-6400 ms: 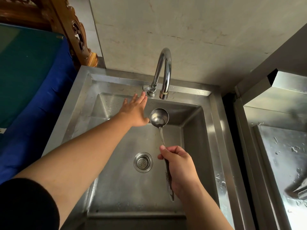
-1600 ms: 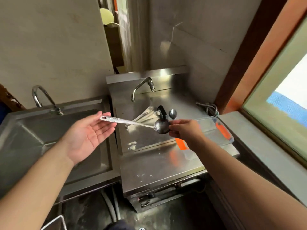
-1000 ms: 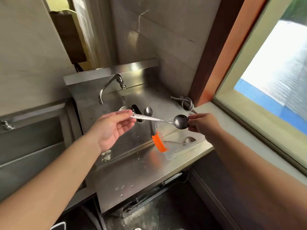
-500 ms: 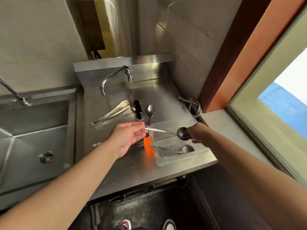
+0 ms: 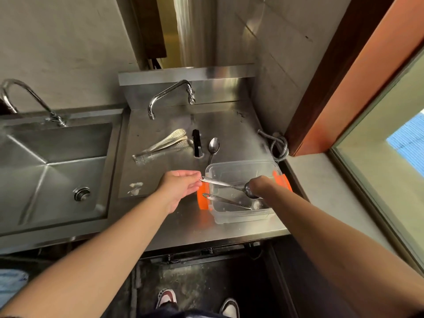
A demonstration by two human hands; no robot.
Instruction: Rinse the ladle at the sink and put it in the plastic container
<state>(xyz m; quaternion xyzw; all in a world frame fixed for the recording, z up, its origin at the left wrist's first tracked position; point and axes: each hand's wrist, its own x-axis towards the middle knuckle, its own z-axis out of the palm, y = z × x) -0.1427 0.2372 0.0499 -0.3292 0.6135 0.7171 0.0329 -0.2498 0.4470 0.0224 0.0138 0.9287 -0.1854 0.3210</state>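
Note:
A steel ladle [image 5: 223,184] is held level just above the clear plastic container [image 5: 238,167], which has orange clips at both ends. My right hand [image 5: 260,184] grips the ladle's bowl inside the container. My left hand [image 5: 183,184] pinches the tip of the handle at the container's left rim. Another ladle [image 5: 226,201] lies on the container's floor below. The sink [image 5: 52,171] with its tap sits to the left.
On the steel counter behind the container lie perforated tongs [image 5: 167,144], a black-handled tool [image 5: 196,143] and a spoon [image 5: 213,145]. A second tap [image 5: 169,95] stands at the back. A coiled hose [image 5: 278,145] sits by the orange window frame.
Since the sink, I have turned right with the ladle. Both hands carried it over the counter and lowered it into the mouth of the container.

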